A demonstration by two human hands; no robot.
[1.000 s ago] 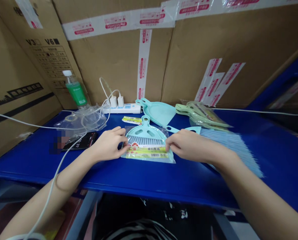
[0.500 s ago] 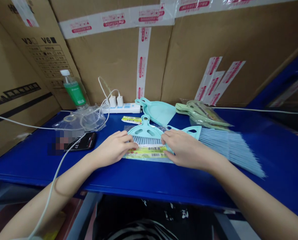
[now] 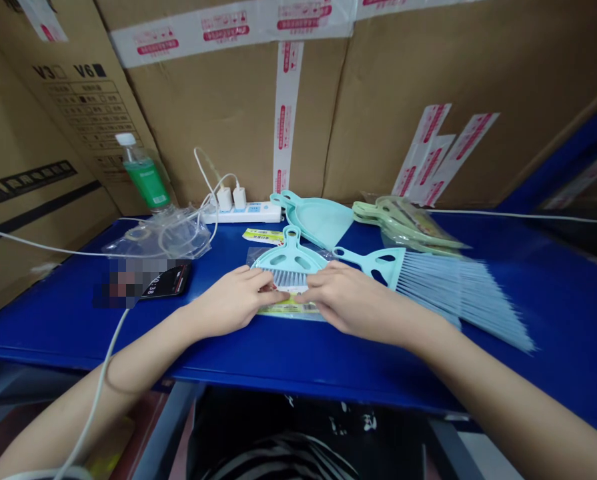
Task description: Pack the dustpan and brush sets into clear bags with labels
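Observation:
A small teal dustpan set in a clear bag (image 3: 291, 263) with a yellow label lies on the blue table (image 3: 298, 353). My left hand (image 3: 235, 300) rests on the bag's left side, fingers stretched flat across the label. My right hand (image 3: 345, 297) presses flat on the bag's right side, its fingertips almost meeting the left ones over the label. A loose teal brush (image 3: 428, 283) with pale blue bristles lies just right of my right hand.
An empty teal dustpan (image 3: 318, 220) and several bagged green sets (image 3: 408, 227) lie behind. A power strip (image 3: 241, 212), green bottle (image 3: 143, 175), crumpled plastic (image 3: 163, 237), a phone (image 3: 165, 283) and a white cable (image 3: 103, 380) sit left. Cardboard boxes (image 3: 403, 100) wall the back.
Both hands have slid inward over the bagged dustpan, from its outer edges to nearly touching over the label. The view has tilted slightly.

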